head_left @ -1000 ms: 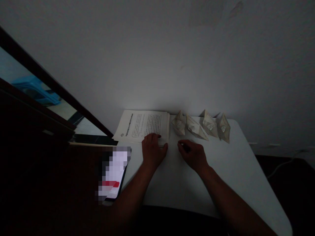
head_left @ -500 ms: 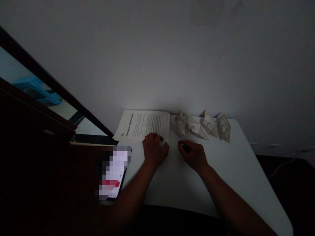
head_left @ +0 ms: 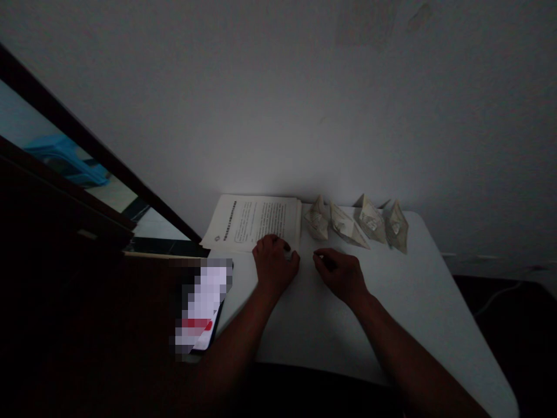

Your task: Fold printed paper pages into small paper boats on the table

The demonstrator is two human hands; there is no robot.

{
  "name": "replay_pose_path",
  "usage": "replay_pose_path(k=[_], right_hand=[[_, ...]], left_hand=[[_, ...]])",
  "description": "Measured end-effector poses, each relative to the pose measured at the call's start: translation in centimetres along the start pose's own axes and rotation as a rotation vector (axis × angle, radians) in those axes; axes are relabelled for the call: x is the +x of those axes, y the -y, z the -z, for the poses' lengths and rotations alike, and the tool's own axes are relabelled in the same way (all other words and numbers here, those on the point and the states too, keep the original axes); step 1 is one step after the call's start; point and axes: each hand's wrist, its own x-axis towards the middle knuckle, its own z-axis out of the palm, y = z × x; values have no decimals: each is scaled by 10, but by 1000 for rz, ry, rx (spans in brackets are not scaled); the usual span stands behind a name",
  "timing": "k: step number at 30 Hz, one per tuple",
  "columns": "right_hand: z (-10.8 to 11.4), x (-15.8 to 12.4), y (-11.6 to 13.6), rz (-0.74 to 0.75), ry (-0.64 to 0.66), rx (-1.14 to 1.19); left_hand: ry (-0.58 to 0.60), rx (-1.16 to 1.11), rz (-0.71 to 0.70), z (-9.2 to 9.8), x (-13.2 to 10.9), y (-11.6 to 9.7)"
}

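My left hand (head_left: 275, 264) rests at the lower right corner of a stack of printed paper sheets (head_left: 252, 217). Its fingers are loosely bent and the thumb stands apart, with nothing held between them. Just to the right, my right hand (head_left: 342, 271) lies on the white table (head_left: 313, 334). Thumb and forefinger come together there, the other fingers are curled in, and no object shows in the grip. Several folded paper boats stand in a row behind my right hand, among them a left one (head_left: 317, 218) and a far right one (head_left: 397, 228).
A phone (head_left: 209, 313) with a lit, blurred screen lies at the table's left edge. The wall (head_left: 282, 116) rises directly behind the table. Off to the left are a dark-framed opening and a blue plastic object (head_left: 65, 159). A pale cable (head_left: 496, 296) hangs at the right.
Almost nothing differs. Both hands hold the same pose, with only a very slight shift, and the paper boats and sheets stay put.
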Motion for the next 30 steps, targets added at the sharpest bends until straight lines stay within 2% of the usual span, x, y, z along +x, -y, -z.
replay_pose_path(k=[8, 19, 30], right_hand=[[-3, -1, -3, 3, -2, -9], [2, 1, 2, 29, -32, -4], [2, 0, 2, -31, 23, 46]], left_hand=[[-11, -2, 41, -2, 0, -3], [18, -37, -62, -3, -3, 1], [-187, -375, 59, -2, -2, 5]])
